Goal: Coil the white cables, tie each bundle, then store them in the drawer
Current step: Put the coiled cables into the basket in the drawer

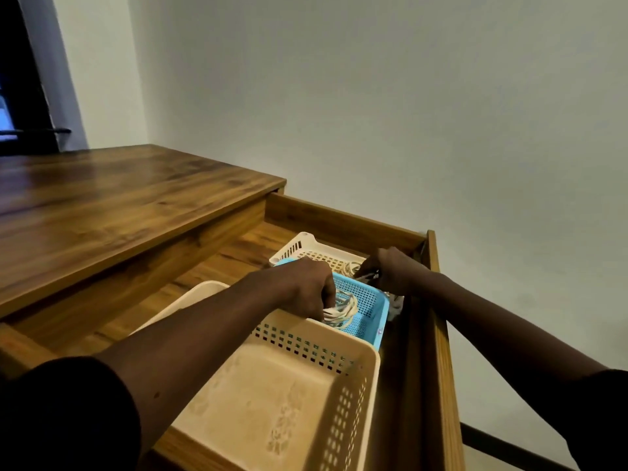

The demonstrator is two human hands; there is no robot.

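The wooden drawer (343,224) stands pulled open under the desk top. Inside it sits a blue perforated basket (370,302) holding a coiled white cable bundle (345,311). My left hand (306,287) reaches into that basket with its fingers closed on the bundle. Behind it a cream basket (306,248) holds another white cable coil (350,266). My right hand (390,270) hovers at the edge between the two baskets, fingers pinched on something dark and thin; what it is I cannot tell.
A large cream perforated basket (289,396) fills the drawer's near part, with nothing in it. The wooden desk top (119,198) lies to the left. A plain wall rises behind, and the drawer's right side panel (438,334) runs close to my right forearm.
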